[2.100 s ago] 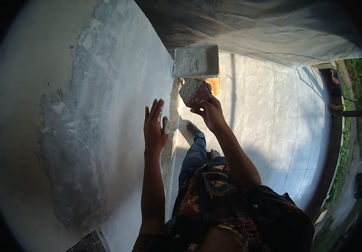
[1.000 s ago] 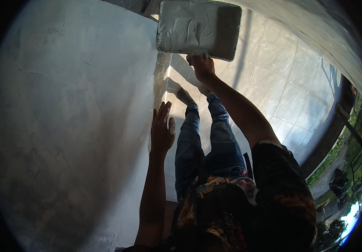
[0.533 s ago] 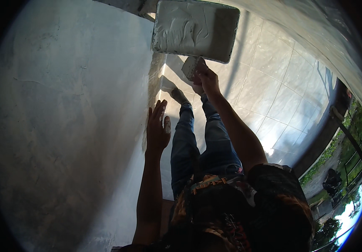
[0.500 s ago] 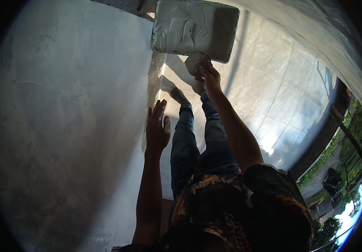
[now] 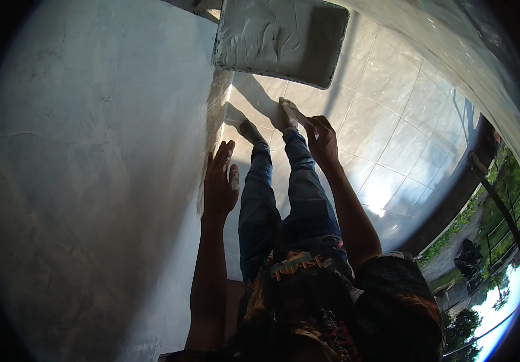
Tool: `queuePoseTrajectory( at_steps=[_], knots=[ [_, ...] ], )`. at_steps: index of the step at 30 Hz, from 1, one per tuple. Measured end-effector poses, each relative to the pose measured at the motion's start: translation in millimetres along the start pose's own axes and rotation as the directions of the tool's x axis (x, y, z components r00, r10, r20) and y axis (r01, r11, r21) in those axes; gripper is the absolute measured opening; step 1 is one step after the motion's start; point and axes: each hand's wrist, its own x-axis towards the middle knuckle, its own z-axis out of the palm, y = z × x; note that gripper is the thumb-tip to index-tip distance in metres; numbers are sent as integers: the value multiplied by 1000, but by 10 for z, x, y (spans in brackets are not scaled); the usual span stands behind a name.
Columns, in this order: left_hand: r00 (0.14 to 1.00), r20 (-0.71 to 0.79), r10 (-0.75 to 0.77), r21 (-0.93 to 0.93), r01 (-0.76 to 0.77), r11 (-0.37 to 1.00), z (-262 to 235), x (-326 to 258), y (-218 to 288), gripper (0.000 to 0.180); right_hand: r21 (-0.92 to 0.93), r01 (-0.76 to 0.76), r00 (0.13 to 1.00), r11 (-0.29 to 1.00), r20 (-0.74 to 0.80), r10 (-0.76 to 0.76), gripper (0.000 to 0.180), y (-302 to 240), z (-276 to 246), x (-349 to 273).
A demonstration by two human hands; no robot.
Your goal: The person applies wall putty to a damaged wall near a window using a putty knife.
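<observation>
My right hand (image 5: 323,142) is closed around a putty knife (image 5: 298,115). Its blade is turned nearly edge-on and appears in front of my right foot. My left hand (image 5: 220,178) has its fingers stretched out, with white smears on the fingers and thumb. It is beside the pale wall (image 5: 103,181) on the left; whether it touches the surface I cannot tell. Beyond both hands lies a shallow rectangular tray (image 5: 272,75) with a dark, smeared rim. Whitish-grey plaster-like paste (image 5: 260,36) with ridges fills much of it.
My feet (image 5: 251,131) and jeans are below, over a light tiled floor (image 5: 380,114). Another pale surface (image 5: 453,54) curves along the upper right. A dark ledge (image 5: 447,223) and a curved bar (image 5: 504,211) edge the greenery at right.
My right hand has drawn back from the tray toward me, and the putty knife has turned from blade-face to nearly edge-on. My left hand has barely moved.
</observation>
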Motion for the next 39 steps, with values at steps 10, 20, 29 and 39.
queuePoseTrajectory(
  at_steps=[10, 20, 29, 39],
  knots=[
    [999, 13, -38, -32, 39, 999, 40, 10, 32, 48, -275, 552, 824, 787, 322, -466, 9, 402, -44, 1594],
    [995, -14, -100, -8, 100, 995, -93, -80, -39, 45, -282, 559, 739, 780, 596, -314, 14, -288, 684, 2083],
    [995, 10, -97, -43, 97, 994, 85, 27, 19, 45, -422, 594, 715, 685, 668, -208, 44, 98, 713, 2214],
    [996, 14, -93, -29, 93, 995, 43, -19, -3, 45, -481, 531, 742, 698, 662, -108, 39, 50, 571, 2316]
  ],
)
